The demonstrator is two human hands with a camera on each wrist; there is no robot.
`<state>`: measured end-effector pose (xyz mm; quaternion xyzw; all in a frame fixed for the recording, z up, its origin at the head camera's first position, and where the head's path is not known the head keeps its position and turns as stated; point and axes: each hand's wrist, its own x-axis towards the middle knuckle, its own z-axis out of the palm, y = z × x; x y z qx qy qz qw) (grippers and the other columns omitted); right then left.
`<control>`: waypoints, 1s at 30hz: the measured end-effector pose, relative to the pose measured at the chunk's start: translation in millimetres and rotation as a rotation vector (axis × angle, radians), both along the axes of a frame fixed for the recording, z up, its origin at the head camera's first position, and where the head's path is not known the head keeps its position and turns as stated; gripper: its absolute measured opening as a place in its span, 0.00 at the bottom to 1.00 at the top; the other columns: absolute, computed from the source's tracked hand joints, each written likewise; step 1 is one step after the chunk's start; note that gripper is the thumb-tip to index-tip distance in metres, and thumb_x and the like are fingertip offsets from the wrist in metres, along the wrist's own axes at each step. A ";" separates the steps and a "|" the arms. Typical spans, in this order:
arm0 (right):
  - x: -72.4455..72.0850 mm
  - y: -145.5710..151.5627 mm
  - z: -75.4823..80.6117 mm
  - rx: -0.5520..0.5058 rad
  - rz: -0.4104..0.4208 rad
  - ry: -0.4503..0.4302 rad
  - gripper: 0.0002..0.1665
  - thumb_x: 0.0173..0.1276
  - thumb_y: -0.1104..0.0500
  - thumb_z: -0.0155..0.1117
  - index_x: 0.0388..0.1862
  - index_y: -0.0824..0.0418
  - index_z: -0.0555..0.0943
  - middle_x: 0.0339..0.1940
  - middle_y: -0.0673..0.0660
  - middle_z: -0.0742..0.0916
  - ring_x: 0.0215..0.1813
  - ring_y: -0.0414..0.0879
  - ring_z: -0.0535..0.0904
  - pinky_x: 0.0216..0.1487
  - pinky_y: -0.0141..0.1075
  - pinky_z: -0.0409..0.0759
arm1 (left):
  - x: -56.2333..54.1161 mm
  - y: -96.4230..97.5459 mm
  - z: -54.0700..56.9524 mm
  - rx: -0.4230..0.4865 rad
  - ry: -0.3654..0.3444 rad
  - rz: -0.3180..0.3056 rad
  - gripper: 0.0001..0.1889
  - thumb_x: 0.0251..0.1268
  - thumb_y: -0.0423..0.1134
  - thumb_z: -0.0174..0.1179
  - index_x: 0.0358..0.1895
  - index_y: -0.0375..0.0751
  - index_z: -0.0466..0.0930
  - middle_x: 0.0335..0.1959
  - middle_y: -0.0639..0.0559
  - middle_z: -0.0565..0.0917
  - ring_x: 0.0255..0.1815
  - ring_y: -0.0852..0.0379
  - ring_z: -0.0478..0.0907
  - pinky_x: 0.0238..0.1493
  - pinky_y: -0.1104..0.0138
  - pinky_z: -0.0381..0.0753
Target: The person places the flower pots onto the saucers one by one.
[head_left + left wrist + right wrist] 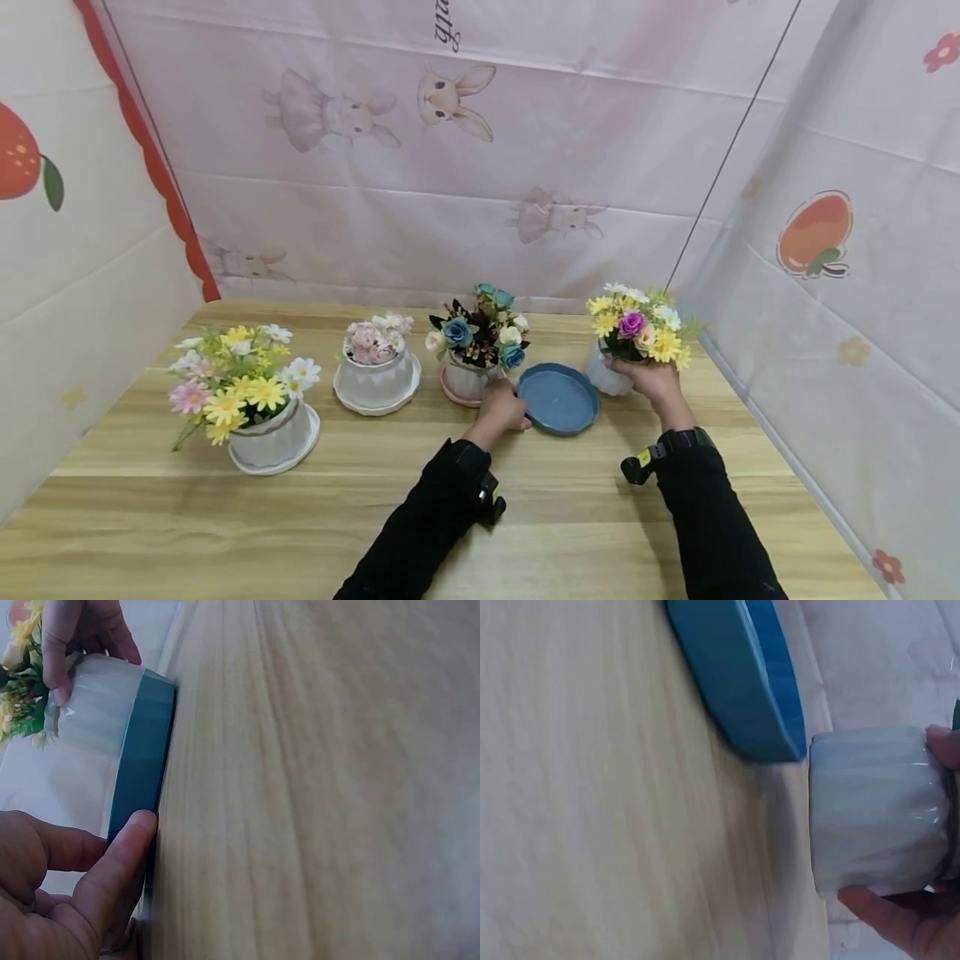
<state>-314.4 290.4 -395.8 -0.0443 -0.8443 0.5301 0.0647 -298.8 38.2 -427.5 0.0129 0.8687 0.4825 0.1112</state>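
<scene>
My left hand pinches the near-left rim of a round blue saucer that lies on the table. In the left wrist view, the thumb and a finger meet at the rim of the saucer. Right of the saucer, my right hand grips a white ribbed flowerpot near its top. Yellow, white and purple artificial flowers fill this pot. The right wrist view shows thumb and fingers on opposite sides of the white pot; whether its base touches the table I cannot tell.
A pot of blue and cream flowers stands on a pink saucer, close to my left hand. Farther left are pink flowers in a pot on a white saucer, and yellow daisies in another. Printed cloth walls the table.
</scene>
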 end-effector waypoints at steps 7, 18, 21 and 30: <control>6.3 -15.2 2.8 -0.014 0.030 0.029 0.54 0.51 0.52 0.75 0.71 0.59 0.55 0.67 0.62 0.65 0.63 0.60 0.64 0.54 0.53 0.70 | 1.8 -0.3 3.3 -0.032 0.005 -0.008 0.11 0.60 0.29 0.55 0.44 0.29 0.78 0.22 0.48 0.78 0.19 0.59 0.79 0.23 0.70 0.77; 13.8 -35.6 6.6 0.087 0.129 0.109 0.52 0.50 0.52 0.75 0.69 0.59 0.57 0.66 0.60 0.66 0.66 0.56 0.61 0.63 0.52 0.59 | -1.4 0.0 1.1 -0.006 -0.018 0.005 0.12 0.61 0.29 0.54 0.46 0.29 0.77 0.19 0.49 0.79 0.17 0.59 0.79 0.22 0.71 0.77; 14.9 -39.6 5.3 0.095 0.148 0.111 0.50 0.50 0.53 0.75 0.68 0.60 0.59 0.65 0.60 0.67 0.65 0.56 0.61 0.63 0.52 0.59 | -2.9 0.5 0.3 0.002 -0.034 0.009 0.13 0.61 0.29 0.53 0.48 0.28 0.77 0.20 0.48 0.79 0.17 0.59 0.79 0.21 0.71 0.77; 18.9 -51.9 4.8 0.117 0.204 0.117 0.49 0.50 0.55 0.76 0.67 0.60 0.60 0.64 0.60 0.67 0.63 0.57 0.63 0.60 0.53 0.63 | -3.9 -0.4 0.0 0.037 -0.054 0.021 0.16 0.62 0.29 0.53 0.53 0.28 0.74 0.24 0.47 0.79 0.17 0.58 0.79 0.21 0.70 0.77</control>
